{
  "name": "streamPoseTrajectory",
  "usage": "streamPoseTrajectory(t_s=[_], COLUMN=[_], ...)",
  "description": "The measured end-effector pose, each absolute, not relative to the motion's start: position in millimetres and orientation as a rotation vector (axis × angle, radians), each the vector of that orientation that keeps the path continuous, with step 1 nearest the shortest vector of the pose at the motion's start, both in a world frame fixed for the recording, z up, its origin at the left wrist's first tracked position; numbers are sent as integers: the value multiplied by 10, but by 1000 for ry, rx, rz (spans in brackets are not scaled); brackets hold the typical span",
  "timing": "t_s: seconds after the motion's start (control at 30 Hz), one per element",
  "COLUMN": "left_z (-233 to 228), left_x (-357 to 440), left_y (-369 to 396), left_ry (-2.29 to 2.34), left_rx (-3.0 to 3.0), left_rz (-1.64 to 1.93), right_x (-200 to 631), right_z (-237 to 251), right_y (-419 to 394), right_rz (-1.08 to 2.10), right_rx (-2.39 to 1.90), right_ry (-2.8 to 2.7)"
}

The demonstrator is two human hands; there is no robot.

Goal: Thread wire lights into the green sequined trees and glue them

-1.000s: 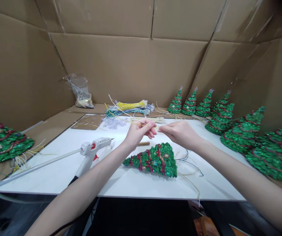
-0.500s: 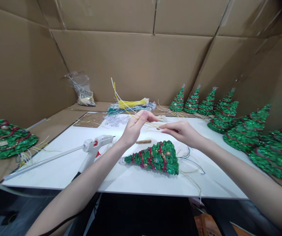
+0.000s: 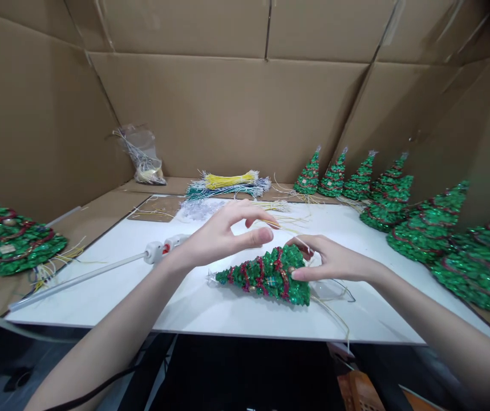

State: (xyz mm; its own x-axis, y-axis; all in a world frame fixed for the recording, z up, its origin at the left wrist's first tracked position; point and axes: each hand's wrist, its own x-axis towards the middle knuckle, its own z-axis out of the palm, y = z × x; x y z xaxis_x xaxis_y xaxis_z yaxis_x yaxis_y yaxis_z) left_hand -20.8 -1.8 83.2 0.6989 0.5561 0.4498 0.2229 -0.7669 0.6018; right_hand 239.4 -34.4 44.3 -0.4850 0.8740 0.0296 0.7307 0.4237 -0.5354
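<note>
The right hand [image 3: 334, 264] grips the base of the lying green sequinned cone tree [image 3: 270, 274] — the left hand [image 3: 223, 234] hovers above it, fingers spread and empty; next, a steady lift.

Head camera looks forward and down, close over the white table [image 3: 236, 314].

The left hand [image 3: 223, 234] covers the front of the glue gun [image 3: 159, 249] at centre left, so its nozzle cannot be seen. The right hand [image 3: 334, 264] hides the base of the lying tree [image 3: 266, 275] in the middle; whether it grips a wire there is too fine to tell. At the left edge, the flat tree [image 3: 9, 240] is cut off. At the right edge, the large tree [image 3: 482, 265] is cropped. Contents of the clear bag [image 3: 142, 154], upper left, are too small to make out.
</note>
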Motion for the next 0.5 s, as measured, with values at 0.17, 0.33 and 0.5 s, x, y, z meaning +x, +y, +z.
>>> streamPoseTrajectory(t_s=[0.17,0.33,0.5], left_z=[790,717,651], left_x=[-280,-371,-393], left_y=[-151,-282,-354], left_ry=[698,701,708], left_rx=[2367,2314,2395], left_rz=[949,986,1006], right_x=[2389,2403,2410], right_z=[411,388,370], right_y=[-443,-548,-575], right_rz=[544,401,224], right_rx=[-1327,-1221,-1136], right_ry=[-2411,-2453,-2481])
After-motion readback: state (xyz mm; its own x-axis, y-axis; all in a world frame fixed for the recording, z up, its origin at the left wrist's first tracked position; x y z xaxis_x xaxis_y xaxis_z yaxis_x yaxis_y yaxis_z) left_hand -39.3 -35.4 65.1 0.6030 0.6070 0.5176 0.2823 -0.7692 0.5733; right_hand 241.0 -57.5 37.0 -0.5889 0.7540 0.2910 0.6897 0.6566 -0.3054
